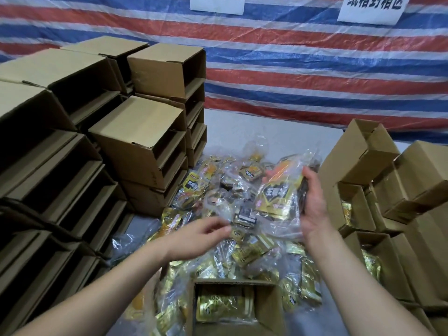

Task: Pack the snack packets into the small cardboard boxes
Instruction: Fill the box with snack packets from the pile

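A heap of gold and yellow snack packets (218, 195) in clear plastic bags lies on the table. My right hand (312, 202) holds up a clear bag of yellow packets (276, 195) above the heap. My left hand (206, 231) reaches over the heap with fingers relaxed and blurred, holding nothing that I can see. A small open cardboard box (266, 311) stands at the near edge below my hands, with a gold packet (223, 304) inside.
Stacks of empty open cardboard boxes (135, 134) fill the left side. More boxes (363, 214) stand on the right, some holding gold packets. A striped red, white and blue tarp (315, 69) hangs behind, with white paper signs.
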The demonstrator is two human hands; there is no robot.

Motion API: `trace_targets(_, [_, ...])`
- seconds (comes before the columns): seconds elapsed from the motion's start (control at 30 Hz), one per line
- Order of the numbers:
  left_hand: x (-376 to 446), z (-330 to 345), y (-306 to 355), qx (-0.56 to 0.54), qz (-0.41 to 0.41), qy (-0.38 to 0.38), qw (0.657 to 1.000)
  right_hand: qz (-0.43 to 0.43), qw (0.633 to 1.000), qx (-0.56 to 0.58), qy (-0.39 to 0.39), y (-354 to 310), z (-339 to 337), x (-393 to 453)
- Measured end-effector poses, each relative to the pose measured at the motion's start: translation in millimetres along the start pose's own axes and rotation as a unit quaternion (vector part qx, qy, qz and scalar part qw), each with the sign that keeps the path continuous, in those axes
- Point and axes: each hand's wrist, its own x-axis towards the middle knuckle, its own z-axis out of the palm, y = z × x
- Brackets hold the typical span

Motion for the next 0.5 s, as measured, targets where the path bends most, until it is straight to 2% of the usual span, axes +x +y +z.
trace_targets(0.1, [-13, 13, -37, 0.118, -0.055, -0.144, 0.981, 0.001, 1.0, 0.007, -0.028, -2, -8, -5])
trace_targets(0.2, [-18, 26, -55, 0.144, -0.094, -0.184, 0.968, 0.011, 0.998, -0.006, -0.065, 0, -11, -7])
trace_targets(0.27, [-16, 30, -61, 0.107, -0.094, -0.167, 0.976, 0.021, 0.995, -0.031, -0.094, 3, -11, -7])
trace_targets(0.4, [-9, 29, -68, 0.02, -0.097, -0.077, 0.992, 0.034, 0.977, -0.108, -0.183, 5, -7, -13])
trace_targets(0.5, [-8, 32, -77, -0.039, -0.113, -0.049, 0.992, 0.034, 0.937, -0.27, -0.219, 11, -2, -20])
